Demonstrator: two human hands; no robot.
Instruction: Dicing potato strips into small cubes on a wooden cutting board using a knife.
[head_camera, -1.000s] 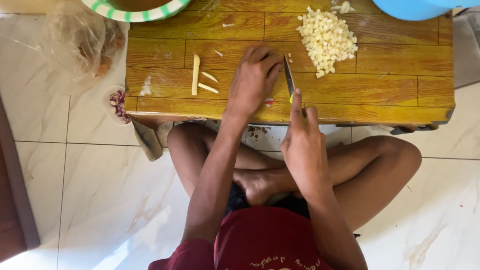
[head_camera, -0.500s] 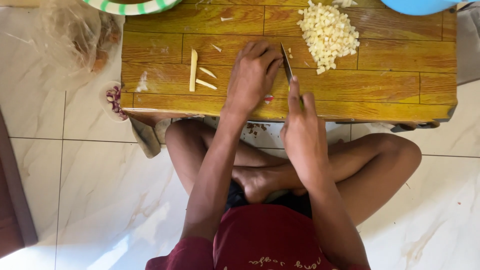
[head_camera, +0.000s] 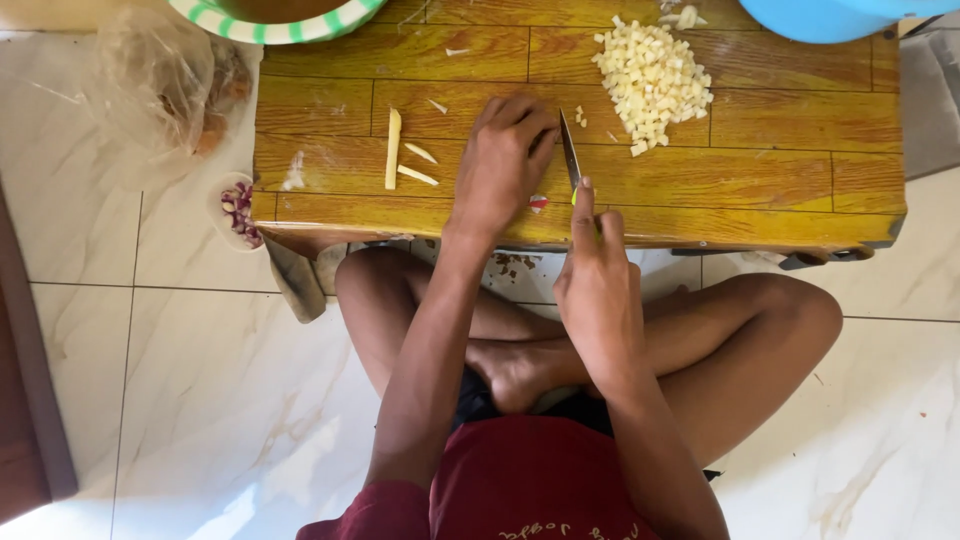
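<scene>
On board, knife (head_camera: 569, 150) right of left hand (head_camera: 503, 165)

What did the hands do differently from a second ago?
Hardly anything moved. The right hand still holds the knife, blade down beside the left hand, which stays pressed on the wooden board. The diced pile and the cut strips lie as before.
</scene>
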